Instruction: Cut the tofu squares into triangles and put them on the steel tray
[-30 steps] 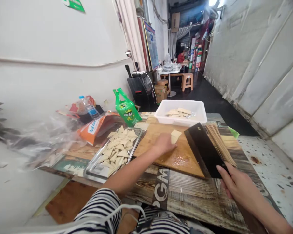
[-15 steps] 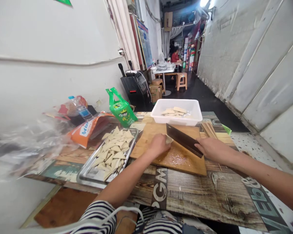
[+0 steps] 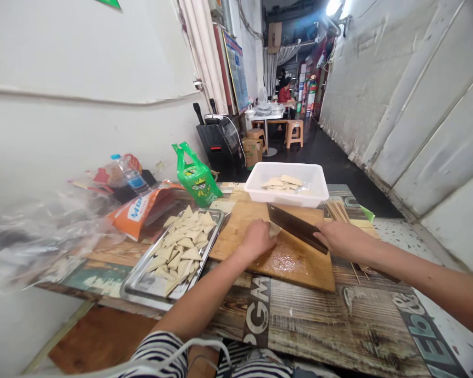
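Observation:
My right hand (image 3: 341,240) grips the handle of a dark cleaver (image 3: 295,227), whose blade slants across the wooden cutting board (image 3: 240,220). Close to the blade's left side, my left hand (image 3: 259,239) has its fingers closed on a pale piece of tofu (image 3: 274,229) on the board; the fingers partly hide it. Wet crumbs lie on the wood below. Left of the board, a metal tray (image 3: 136,289) carries a heap of tofu triangles (image 3: 183,244). Behind the board, a white plastic tub (image 3: 286,197) contains several uncut tofu slabs (image 3: 284,182).
Thin wooden skewers (image 3: 338,211) lie right of the board. A green bag (image 3: 198,181), an orange packet (image 3: 136,215) and clear plastic bags (image 3: 59,241) sit at the left. Farther back are a black speaker (image 3: 223,142), a stool (image 3: 294,133) and a seated person in red (image 3: 284,93).
The view has shifted slightly. Both hands, the cleaver and the tofu piece keep nearly the same positions over the board, and the tofu shows a little more beside the blade.

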A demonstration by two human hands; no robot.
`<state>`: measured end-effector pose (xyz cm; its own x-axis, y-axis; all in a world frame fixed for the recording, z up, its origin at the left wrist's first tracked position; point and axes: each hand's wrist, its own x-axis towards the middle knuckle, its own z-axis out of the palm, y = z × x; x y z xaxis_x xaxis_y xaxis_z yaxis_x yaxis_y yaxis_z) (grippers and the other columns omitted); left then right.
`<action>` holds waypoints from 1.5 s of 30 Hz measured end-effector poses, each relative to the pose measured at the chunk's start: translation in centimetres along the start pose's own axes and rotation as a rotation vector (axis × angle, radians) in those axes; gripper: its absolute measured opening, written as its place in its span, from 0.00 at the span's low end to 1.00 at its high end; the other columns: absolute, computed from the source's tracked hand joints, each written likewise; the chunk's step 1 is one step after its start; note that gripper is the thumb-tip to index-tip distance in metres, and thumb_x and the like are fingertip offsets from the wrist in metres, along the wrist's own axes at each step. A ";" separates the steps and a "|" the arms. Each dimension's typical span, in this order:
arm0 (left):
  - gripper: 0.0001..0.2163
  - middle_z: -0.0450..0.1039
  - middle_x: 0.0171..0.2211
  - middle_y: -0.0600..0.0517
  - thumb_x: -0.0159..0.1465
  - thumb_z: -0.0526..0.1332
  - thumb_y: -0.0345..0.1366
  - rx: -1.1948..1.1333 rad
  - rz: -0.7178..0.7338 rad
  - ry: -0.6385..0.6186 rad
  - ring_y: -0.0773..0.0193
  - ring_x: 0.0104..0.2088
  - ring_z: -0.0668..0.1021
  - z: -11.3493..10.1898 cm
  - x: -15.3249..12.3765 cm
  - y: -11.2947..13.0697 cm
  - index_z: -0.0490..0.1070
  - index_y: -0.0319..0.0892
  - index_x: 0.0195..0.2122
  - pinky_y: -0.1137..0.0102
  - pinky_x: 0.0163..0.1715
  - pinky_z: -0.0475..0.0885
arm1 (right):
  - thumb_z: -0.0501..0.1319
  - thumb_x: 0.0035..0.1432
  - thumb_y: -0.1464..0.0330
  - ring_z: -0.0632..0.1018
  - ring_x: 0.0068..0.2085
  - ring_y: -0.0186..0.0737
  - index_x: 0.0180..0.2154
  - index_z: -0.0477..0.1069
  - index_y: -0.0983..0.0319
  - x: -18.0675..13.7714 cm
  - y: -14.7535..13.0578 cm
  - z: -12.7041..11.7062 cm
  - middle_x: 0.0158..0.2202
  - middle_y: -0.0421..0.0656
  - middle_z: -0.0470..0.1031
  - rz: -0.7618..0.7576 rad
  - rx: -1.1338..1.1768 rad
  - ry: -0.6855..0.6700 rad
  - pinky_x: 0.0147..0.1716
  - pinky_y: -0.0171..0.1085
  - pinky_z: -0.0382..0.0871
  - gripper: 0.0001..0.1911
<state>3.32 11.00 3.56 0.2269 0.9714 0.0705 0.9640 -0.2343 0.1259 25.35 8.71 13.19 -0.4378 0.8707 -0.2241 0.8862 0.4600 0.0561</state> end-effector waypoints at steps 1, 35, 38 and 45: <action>0.14 0.73 0.35 0.42 0.57 0.58 0.42 -0.004 -0.003 -0.004 0.54 0.39 0.76 0.0 0.0 0.0 0.73 0.36 0.36 0.67 0.39 0.70 | 0.45 0.65 0.66 0.79 0.36 0.49 0.40 0.70 0.66 0.1 0.0 0.0 0.34 0.54 0.78 -0.004 0.002 -0.004 0.29 0.37 0.63 0.17; 0.10 0.72 0.43 0.42 0.67 0.50 0.29 -0.107 0.514 0.362 0.60 0.43 0.74 3.5 -8.9 0.8 0.70 0.36 0.43 0.64 0.45 0.73 | 0.42 0.66 0.63 0.69 0.19 0.38 0.32 0.62 0.60 -7.5 -1.3 3.3 0.20 0.41 0.70 -0.021 0.135 -0.010 0.18 0.35 0.48 0.14; 0.11 0.72 0.44 0.43 0.67 0.49 0.29 -0.110 0.517 0.365 0.60 0.43 0.74 3.5 -8.9 0.9 0.69 0.37 0.44 0.64 0.44 0.73 | 0.43 0.65 0.65 0.69 0.18 0.37 0.32 0.62 0.61 -7.5 -1.6 3.1 0.18 0.41 0.69 -0.026 0.123 -0.024 0.18 0.34 0.46 0.14; 0.10 0.72 0.44 0.44 0.67 0.50 0.29 -0.127 0.503 0.354 0.59 0.43 0.74 3.3 -8.9 0.9 0.70 0.37 0.44 0.64 0.43 0.74 | 0.43 0.66 0.65 0.68 0.18 0.36 0.32 0.62 0.61 -7.4 -1.6 3.1 0.18 0.40 0.68 -0.031 0.120 -0.020 0.18 0.34 0.45 0.13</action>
<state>2.65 2.24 -0.20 0.5680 0.6742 0.4722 0.7220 -0.6835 0.1073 27.60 1.00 11.76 -0.4634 0.8522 -0.2430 0.8845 0.4616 -0.0682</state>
